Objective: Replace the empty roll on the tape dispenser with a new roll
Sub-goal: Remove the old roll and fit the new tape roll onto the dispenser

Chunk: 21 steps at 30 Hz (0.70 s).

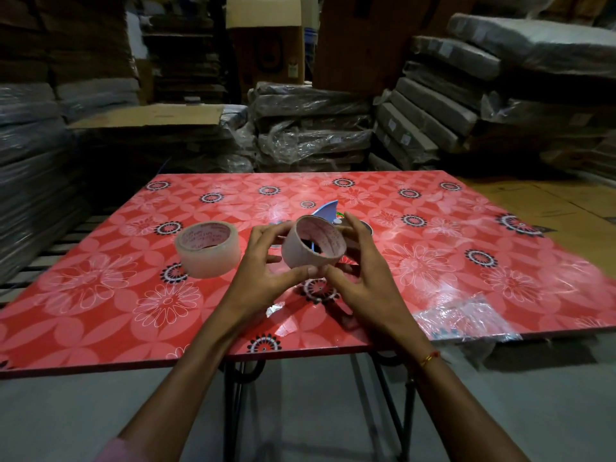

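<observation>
An empty cardboard tape core is held above the table, tilted so its hollow faces me. My left hand grips its left side with thumb under and fingers over. My right hand holds its right side, thumb at the bottom edge. Behind the core, a blue tape dispenser lies on the table, mostly hidden by the core and my fingers. A full roll of clear tape lies flat on the table to the left of my hands.
The red flowered table carries a crumpled clear plastic wrapper at its front right edge. Stacks of plastic-wrapped bundles and cardboard boxes stand behind and on both sides. Grey floor lies below.
</observation>
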Motion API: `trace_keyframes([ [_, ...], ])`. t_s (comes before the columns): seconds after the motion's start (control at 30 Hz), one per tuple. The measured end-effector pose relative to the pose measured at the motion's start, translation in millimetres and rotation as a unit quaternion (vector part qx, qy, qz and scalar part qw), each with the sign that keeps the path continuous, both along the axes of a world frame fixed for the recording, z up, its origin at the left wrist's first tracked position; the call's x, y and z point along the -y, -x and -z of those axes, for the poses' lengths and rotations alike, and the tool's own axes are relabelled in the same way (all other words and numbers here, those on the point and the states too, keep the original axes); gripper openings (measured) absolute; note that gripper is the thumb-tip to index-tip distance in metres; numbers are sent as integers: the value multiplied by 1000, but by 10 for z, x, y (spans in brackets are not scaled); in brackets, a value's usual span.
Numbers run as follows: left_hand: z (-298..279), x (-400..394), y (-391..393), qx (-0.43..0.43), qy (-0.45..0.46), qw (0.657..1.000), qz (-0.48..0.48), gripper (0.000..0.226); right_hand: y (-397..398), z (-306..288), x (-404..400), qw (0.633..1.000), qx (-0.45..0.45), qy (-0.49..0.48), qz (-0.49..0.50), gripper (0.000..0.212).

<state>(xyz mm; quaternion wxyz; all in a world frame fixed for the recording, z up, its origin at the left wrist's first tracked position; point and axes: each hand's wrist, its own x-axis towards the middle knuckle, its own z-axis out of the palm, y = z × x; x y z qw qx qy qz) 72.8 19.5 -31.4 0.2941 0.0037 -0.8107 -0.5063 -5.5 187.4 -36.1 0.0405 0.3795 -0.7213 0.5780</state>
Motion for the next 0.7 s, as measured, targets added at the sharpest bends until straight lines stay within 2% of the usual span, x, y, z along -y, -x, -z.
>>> trace_keyframes([
  [0.07, -10, -16, -1, -3, -10, 1000, 12, 67, -13, -21, -12, 999, 37, 20, -18, 77],
  [0.2, 6, -7, 4, -9, -10, 1000, -9, 72, -6, -13, -15, 998, 45, 21, -25, 73],
  [0.37, 11, -6, 16, -83, 149, 981, -93, 72, -7, 7, 4, 996, 68, 36, -36, 66],
  [0.53, 4, -104, -21, -116, 308, 938, -109, 66, 27, 31, 9, 997, 73, 31, -24, 77],
  [0.6, 12, -113, -20, -116, 322, 934, -107, 66, 34, 31, 6, 996, 74, 36, -24, 76],
  [0.7, 10, -99, -13, -99, 291, 948, -84, 70, 47, 38, 10, 995, 90, 46, -27, 70],
])
